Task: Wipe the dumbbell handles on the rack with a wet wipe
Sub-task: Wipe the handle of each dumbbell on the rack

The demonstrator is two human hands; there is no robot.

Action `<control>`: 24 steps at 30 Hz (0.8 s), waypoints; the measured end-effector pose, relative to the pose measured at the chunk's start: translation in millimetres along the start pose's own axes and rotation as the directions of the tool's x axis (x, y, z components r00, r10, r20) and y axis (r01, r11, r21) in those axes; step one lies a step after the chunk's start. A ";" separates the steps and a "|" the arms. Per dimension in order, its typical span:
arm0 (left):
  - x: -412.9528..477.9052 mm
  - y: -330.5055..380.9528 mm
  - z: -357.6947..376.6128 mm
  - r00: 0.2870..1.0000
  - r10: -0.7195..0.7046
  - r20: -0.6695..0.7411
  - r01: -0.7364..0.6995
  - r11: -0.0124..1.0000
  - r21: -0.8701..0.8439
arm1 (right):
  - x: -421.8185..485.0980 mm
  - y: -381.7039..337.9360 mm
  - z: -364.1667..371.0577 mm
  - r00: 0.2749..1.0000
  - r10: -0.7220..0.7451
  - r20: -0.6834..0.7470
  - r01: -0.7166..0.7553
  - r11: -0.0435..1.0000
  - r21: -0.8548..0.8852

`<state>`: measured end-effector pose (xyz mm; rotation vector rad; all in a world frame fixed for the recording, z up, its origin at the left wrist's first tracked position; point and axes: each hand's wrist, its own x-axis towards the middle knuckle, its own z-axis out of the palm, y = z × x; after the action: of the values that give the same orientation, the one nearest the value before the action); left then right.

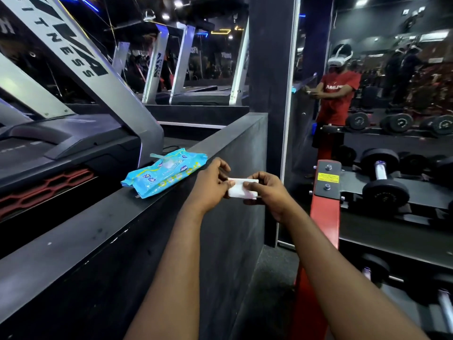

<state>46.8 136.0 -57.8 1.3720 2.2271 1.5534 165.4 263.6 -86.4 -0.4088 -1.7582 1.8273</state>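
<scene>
A folded white wet wipe (pixel 239 190) is held between both hands in front of me. My left hand (pixel 210 185) pinches its left edge and my right hand (pixel 267 192) pinches its right side. A blue wet-wipe pack (pixel 161 173) lies on the dark ledge (pixel 98 217) just left of my hands. To the right stands the dumbbell rack (pixel 326 212) with a red upright. A black dumbbell (pixel 382 177) with a shiny handle (pixel 380 169) rests on its middle shelf, well right of my hands. More dumbbells sit lower on the rack.
A treadmill (pixel 73 133) stands behind the ledge at left. A dark pillar (pixel 269 69) rises ahead. A wall mirror (pixel 392 69) on the right reflects a person in a red shirt and further dumbbells.
</scene>
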 end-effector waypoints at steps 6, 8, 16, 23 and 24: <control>-2.5 -10.9 25.8 1.000 0.015 0.006 -0.015 1.000 0.003 | -13.8 12.9 -19.0 0.999 -0.001 -0.047 0.000 0.999 -0.034; -2.4 -12.4 39.4 0.999 0.029 0.017 -0.029 1.000 -0.011 | -20.8 16.9 -32.6 0.995 0.002 -0.104 -0.009 0.998 -0.063; -5.5 5.6 115.6 0.995 0.072 0.062 -0.069 0.997 -0.042 | -52.8 31.4 -109.5 0.947 0.035 -0.319 -0.074 0.991 -0.110; 0.1 33.2 222.2 0.987 0.071 0.147 -0.065 0.997 -0.044 | -79.5 41.0 -227.2 0.902 0.011 -0.432 -0.090 0.983 -0.162; 1.1 38.4 237.6 0.986 0.068 0.151 -0.063 0.997 -0.041 | -82.3 42.3 -245.5 0.892 -0.002 -0.452 -0.096 0.976 -0.195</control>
<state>195.9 306.2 -139.8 1.5132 2.0753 1.4468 365.2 415.0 -163.7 -0.8915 -1.6211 1.4256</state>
